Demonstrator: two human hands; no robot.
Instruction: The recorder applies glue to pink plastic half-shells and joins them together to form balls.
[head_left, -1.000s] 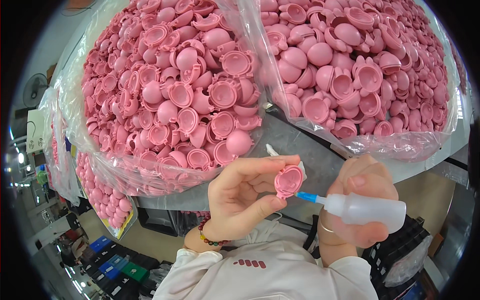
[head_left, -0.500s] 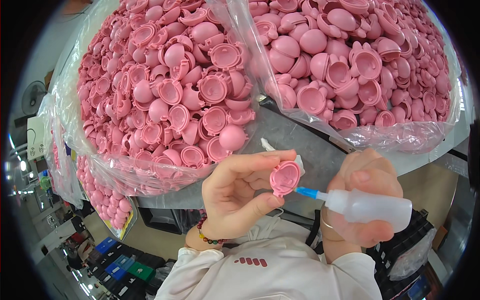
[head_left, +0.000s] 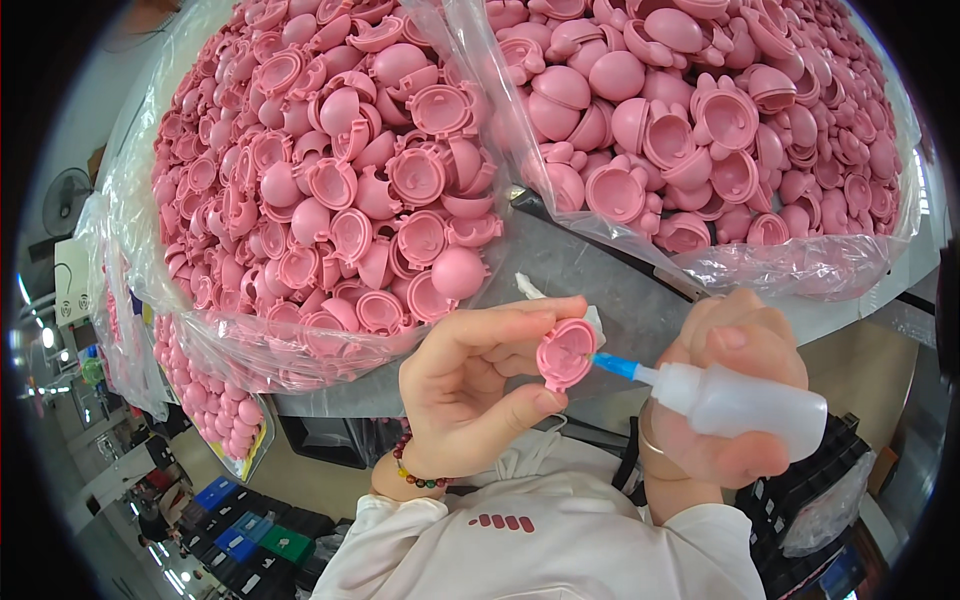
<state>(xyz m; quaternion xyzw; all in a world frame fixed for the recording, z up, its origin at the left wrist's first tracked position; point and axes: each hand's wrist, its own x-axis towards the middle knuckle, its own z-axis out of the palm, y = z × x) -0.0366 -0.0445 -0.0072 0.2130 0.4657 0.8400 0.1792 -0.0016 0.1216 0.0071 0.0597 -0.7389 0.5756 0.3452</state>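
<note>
Between the thumb and fingers of my left hand (head_left: 465, 385) is a pink plastic half-shell (head_left: 566, 352), its hollow side turned toward the right. My right hand (head_left: 735, 345) is wrapped round a translucent white squeeze bottle (head_left: 750, 405) that lies tilted, nearly level. The bottle's blue needle tip (head_left: 614, 365) points left at the hollow of the half-shell, by its right rim; whether it touches the inside I cannot tell. A scrap of white tissue (head_left: 595, 322) shows partly behind the half-shell.
Two clear plastic bags heaped with pink half-shells, a left heap (head_left: 330, 190) and a right heap (head_left: 690, 130), cover the far side of the grey table (head_left: 625, 290). A dark bar (head_left: 600, 243) lies between them. Black crates (head_left: 800, 510) stand at lower right, blue and green bins (head_left: 285, 542) at lower left.
The bottle's tip has tilted upward and shifted slightly toward the upper part of the half-shell. My left hand has moved a little to the left with the half-shell still held.
</note>
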